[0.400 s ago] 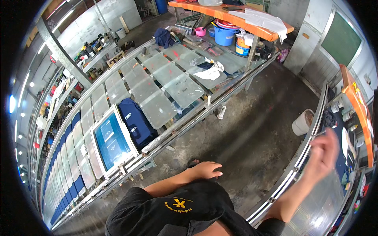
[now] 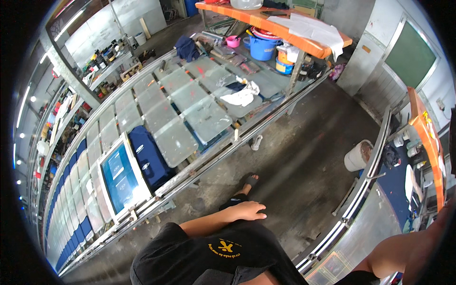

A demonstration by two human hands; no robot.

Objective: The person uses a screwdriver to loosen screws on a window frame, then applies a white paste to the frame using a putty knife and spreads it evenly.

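My left hand hangs in front of my body, palm down with its fingers loosely stretched and nothing in it. It touches no object. My right hand is raised at the dark right rim of the picture, where its fingers cannot be made out. Left of me, a white-edged printing screen with blue mesh lies on a long table of glass-like panels. Beside it is a navy fabric piece with two small white prints.
A metal rail edges the panel table. An orange-topped table stands at the far end, with a blue bucket beneath. On the right are a curved rail, a white bin and another orange surface.
My right hand has swung outward to the right rim and gone into shadow. The view has shifted, and my foot now shows on the floor. My left hand stays in front of me.
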